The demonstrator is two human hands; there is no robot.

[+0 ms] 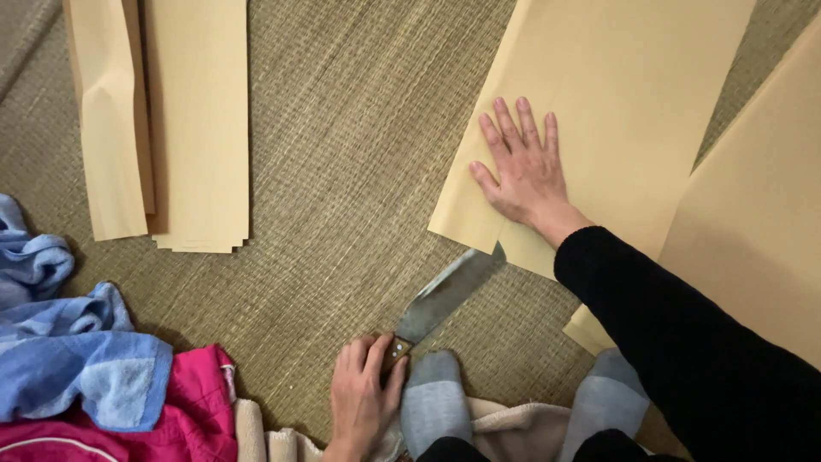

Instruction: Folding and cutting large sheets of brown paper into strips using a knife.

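Two hands show in my feed. The right hand [523, 167] lies flat, fingers spread, on a folded tan paper sheet [616, 111] at about two o'clock, holding nothing. The left hand [363, 398], near six o'clock, is wrapped around the wooden handle of a broad knife [445, 295], whose blade points toward one o'clock and enters the sheet's lower edge. A stack of cut tan strips [201, 128] lies at ten o'clock on the woven mat [342, 154].

A woven straw mat [342, 154] covers the floor across the frame. Blue checked cloth [77, 359] and a pink garment [192, 411] lie heaped at lower left; a beige towel [513, 428] sits along the bottom edge.
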